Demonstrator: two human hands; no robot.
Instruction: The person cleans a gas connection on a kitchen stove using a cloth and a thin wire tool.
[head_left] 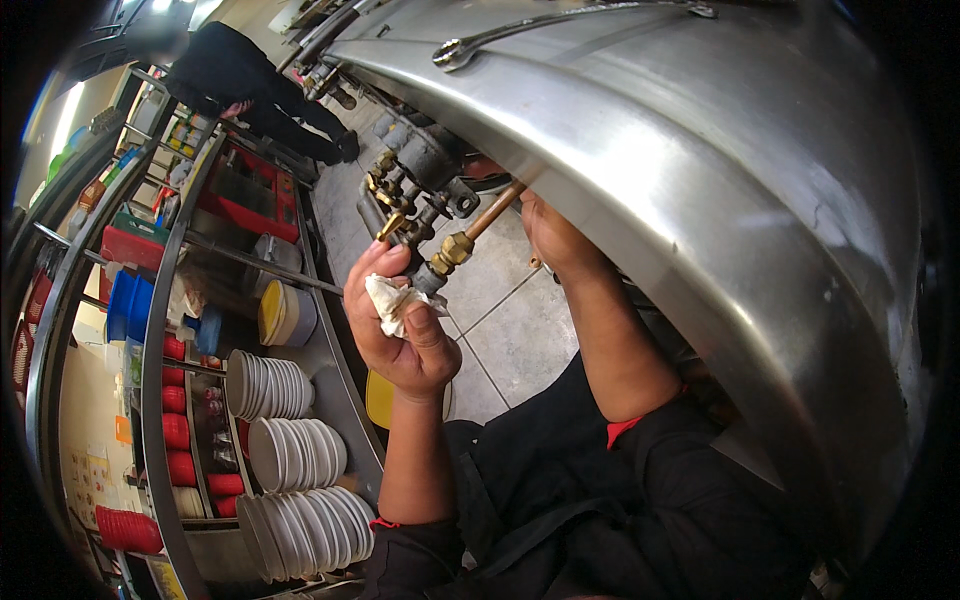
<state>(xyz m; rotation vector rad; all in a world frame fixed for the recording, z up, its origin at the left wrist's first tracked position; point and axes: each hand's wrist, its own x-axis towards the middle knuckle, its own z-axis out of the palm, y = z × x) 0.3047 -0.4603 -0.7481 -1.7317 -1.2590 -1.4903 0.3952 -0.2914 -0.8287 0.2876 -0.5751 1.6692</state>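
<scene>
My left hand (395, 340) is closed on a crumpled piece of white tissue (390, 300), pinched between thumb and fingers. Its fingers reach around the end of a grey pipe fitting beside a brass nut (457, 249). A copper pipe (497, 209) runs from that nut up under the steel edge. Brass valves (393, 222) sit on a dark gas manifold (425, 165) just beyond my left fingertips. My right hand (555, 232) is under the steel rim, close by the copper pipe. Its fingers are mostly hidden, so whether they grip the pipe does not show.
A large curved stainless steel appliance (640, 190) fills the right side, with a combination wrench (560, 22) lying on top. Shelves on the left hold stacked white plates (305, 535), red cups (176, 430) and a yellow-lidded tub (287, 312). Farther back stands a person in dark clothes (235, 75).
</scene>
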